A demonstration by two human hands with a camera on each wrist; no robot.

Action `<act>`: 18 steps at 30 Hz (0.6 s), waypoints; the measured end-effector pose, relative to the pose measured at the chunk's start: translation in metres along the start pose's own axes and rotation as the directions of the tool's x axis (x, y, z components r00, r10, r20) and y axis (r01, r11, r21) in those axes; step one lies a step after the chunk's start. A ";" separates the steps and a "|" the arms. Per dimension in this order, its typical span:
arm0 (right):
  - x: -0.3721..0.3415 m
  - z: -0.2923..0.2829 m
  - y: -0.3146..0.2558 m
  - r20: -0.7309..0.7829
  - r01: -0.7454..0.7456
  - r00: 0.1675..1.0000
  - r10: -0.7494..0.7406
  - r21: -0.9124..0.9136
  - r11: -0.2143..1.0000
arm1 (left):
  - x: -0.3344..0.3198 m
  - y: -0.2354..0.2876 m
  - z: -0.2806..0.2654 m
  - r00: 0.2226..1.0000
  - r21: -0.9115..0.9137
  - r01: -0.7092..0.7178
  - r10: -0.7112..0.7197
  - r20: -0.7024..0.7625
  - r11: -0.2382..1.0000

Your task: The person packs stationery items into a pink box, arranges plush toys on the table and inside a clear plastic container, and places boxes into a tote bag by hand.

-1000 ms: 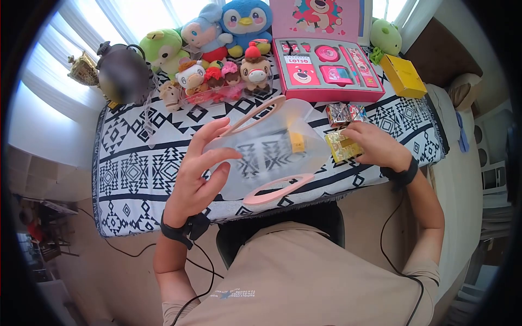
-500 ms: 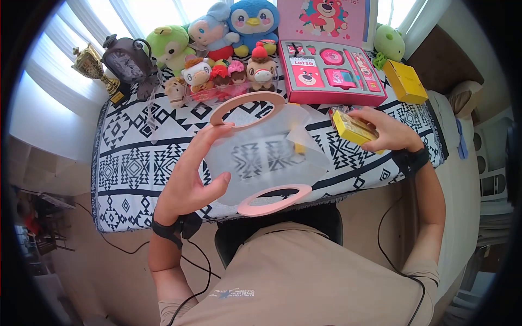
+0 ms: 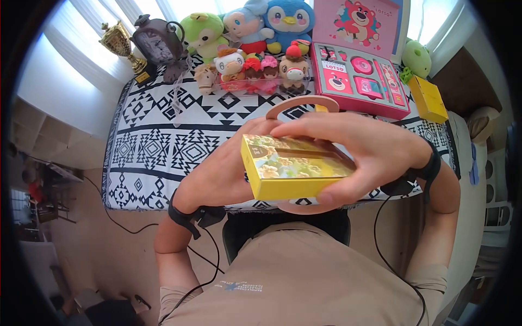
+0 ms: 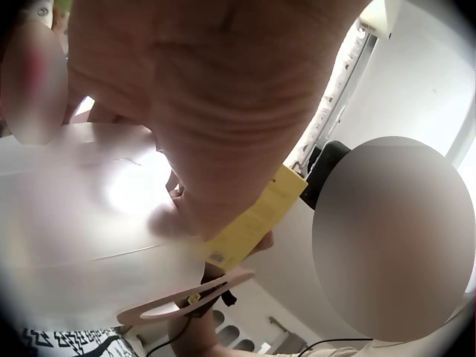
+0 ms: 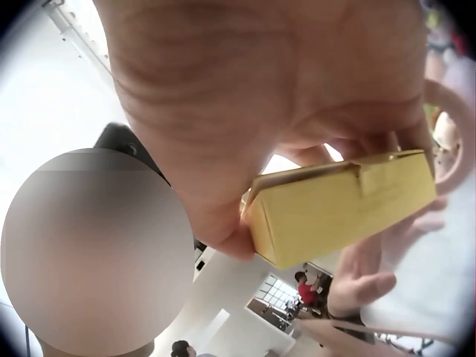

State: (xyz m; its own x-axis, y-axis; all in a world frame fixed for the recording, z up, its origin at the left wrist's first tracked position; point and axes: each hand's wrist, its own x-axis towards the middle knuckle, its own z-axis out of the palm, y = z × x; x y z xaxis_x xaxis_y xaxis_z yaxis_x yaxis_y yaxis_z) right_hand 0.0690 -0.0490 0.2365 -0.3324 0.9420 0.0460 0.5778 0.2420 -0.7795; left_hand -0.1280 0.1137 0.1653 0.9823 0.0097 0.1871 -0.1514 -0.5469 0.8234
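A yellow box (image 3: 299, 187) with a flower-printed face is in my right hand (image 3: 375, 149), fingers over its top face and thumb along its near lower edge. Behind it, my left hand (image 3: 217, 174) is partly hidden; in the right wrist view its thumb (image 5: 370, 291) stands apart from the fingers. The left hand lies against a translucent bag (image 4: 89, 275) with pink loop handles. One handle (image 3: 302, 101) shows above the box, the other (image 3: 310, 208) below it. Most of the bag is covered by the box and hands in the head view.
A patterned cloth (image 3: 147, 179) covers the table. Along the back stand a trophy (image 3: 120, 46), a dark clock (image 3: 157, 43), plush toys (image 3: 291, 27), small dolls in a clear tray (image 3: 261, 86), an open pink gift set (image 3: 361, 81) and another yellow box (image 3: 428, 100).
My right hand has lifted the flower-printed yellow box off the right side and carried it left, over the bag in front of my left hand. The head view has turned slightly.
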 end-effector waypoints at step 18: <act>0.013 0.047 0.062 0.145 -0.032 0.969 0.200 -0.729 0.684 | -0.005 -0.007 0.000 1.000 0.178 -0.022 0.023 -0.004 0.984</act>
State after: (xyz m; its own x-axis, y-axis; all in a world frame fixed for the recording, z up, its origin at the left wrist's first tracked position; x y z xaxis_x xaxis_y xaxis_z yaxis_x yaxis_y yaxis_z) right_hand 0.0653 -0.0328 0.1598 -0.3148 0.9274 -0.2023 0.9491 0.3049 -0.0794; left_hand -0.1322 0.1180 0.1585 0.9781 0.0005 0.2080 -0.1507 -0.6872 0.7106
